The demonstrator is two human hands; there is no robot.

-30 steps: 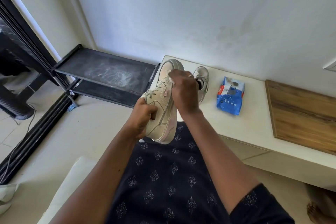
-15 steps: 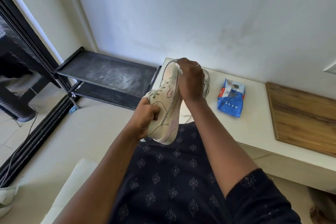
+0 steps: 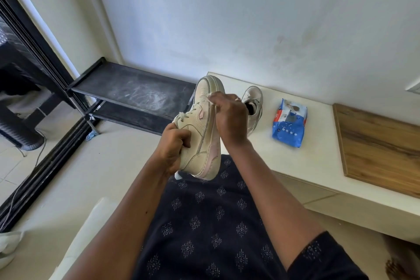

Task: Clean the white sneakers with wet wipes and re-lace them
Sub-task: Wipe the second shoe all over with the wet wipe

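On the bench (image 3: pixel 318 161), sneaker (image 3: pixel 255 98) sits left of wipes pack (image 3: pixel 289 124).

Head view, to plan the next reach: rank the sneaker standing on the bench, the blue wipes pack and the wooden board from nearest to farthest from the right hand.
1. Second sneaker, just beyond the right hand.
2. Blue wipes pack, farther right.
3. Wooden board, far right on the white bench.

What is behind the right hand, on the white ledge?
A second white sneaker sits on the white ledge behind the right hand. Its dark opening and one end show; the hand covers the other end.
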